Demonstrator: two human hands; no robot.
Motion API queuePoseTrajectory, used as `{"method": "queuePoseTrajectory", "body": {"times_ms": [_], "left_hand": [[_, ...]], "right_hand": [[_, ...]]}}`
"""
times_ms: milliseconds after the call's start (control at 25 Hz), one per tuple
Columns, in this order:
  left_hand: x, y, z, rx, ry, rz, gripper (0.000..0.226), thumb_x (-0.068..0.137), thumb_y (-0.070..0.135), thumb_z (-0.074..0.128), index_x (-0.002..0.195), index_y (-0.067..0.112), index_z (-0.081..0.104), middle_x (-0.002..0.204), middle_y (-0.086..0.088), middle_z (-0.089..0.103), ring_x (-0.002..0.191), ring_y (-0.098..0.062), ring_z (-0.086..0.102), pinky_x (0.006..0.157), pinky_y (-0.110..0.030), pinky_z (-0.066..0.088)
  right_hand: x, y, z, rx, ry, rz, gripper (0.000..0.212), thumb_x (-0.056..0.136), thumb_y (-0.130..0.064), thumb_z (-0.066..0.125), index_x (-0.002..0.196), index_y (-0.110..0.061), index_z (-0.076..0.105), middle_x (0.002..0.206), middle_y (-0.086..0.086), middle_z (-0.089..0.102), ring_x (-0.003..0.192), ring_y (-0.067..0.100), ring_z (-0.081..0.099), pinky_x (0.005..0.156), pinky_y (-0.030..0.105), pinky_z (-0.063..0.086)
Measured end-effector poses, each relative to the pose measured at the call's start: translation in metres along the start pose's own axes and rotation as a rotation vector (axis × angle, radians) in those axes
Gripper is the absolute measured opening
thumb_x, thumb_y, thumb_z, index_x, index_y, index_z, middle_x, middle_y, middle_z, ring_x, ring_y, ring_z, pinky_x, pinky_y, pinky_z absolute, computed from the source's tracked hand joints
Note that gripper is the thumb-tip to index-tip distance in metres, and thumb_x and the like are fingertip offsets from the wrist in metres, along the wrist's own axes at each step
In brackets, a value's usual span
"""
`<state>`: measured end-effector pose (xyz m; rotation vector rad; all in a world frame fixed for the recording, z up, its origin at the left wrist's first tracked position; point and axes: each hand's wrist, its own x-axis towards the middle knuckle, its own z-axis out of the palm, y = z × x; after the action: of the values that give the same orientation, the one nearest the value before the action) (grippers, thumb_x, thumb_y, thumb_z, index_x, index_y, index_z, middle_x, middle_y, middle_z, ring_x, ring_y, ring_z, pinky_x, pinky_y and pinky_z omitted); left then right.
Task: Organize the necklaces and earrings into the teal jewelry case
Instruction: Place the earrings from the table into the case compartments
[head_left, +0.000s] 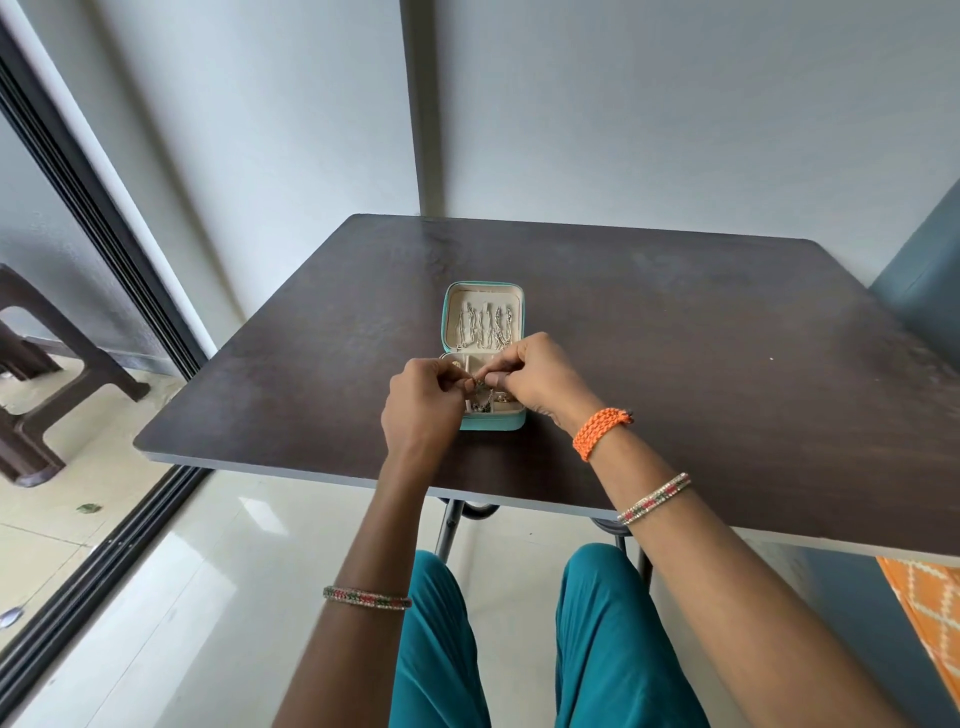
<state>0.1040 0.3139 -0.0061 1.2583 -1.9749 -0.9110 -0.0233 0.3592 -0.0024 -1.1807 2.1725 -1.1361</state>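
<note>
Both hands meet in the middle of the frame, just above the lower half of the teal jewelry case (483, 353). The left hand (423, 400) has its fingers curled, and thumb and forefinger pinch a small piece of jewelry (480, 387). The right hand (535, 376) comes from the right side and pinches the same piece with curled fingers, so the two hands almost touch each other. This piece is too small to say if it is an earring or a part of a necklace; a thin dark bit hangs down from it toward the case.

The case lies open on the dark brown desk (675, 338), a little left of the centre of the frame. Its lid stands back, toward the upper part of the picture, and several silver necklaces (485, 322) hang in rows on its cream lining. The lower half has small cream compartments, partly hidden by the hands; some small gold pieces (503, 398) are seen in one of them.

On the right wrist there is an orange braided band (602, 431), and a beaded bangle (654, 498) sits further down the forearm. A similar bangle (366, 597) is on the left forearm. Teal trousers (441, 649) show at the bottom of the frame, and a brown plastic stool (47, 374) stands at the left edge.
</note>
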Motion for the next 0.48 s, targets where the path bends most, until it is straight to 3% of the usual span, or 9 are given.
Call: {"method": "queuePoseTrajectory", "body": {"times_ms": [120,280,480], "left_hand": [[0.000,-0.002,0.001,-0.012,0.040,-0.011,0.011,0.085,0.020,0.066,0.092,0.016,0.073,0.084,-0.001,0.070,0.084,-0.022,0.064,0.063,-0.028,0.042],[0.015,-0.013,0.005,-0.088,0.012,-0.057,0.011,0.081,0.024,0.071,0.086,0.016,0.074,0.071,0.000,0.062,0.103,-0.031,0.056,0.070,-0.032,0.048],[0.012,-0.016,0.012,0.107,-0.018,-0.011,0.017,0.082,0.028,0.071,0.094,0.017,0.075,0.102,-0.007,0.067,0.109,-0.029,0.039,0.074,-0.032,0.037]], "right_hand": [[-0.001,0.001,0.001,0.008,0.042,-0.002,0.011,0.079,-0.009,0.074,0.089,-0.012,0.077,0.096,0.005,0.074,0.094,0.014,0.065,0.087,0.028,0.054],[-0.001,0.000,0.001,-0.010,0.076,-0.005,0.011,0.078,-0.009,0.075,0.090,-0.008,0.075,0.099,0.007,0.073,0.097,0.017,0.066,0.087,0.030,0.054],[0.007,-0.003,0.004,-0.238,-0.039,0.058,0.007,0.079,-0.019,0.074,0.084,-0.016,0.076,0.100,0.005,0.071,0.100,0.020,0.063,0.083,0.029,0.051]]}}
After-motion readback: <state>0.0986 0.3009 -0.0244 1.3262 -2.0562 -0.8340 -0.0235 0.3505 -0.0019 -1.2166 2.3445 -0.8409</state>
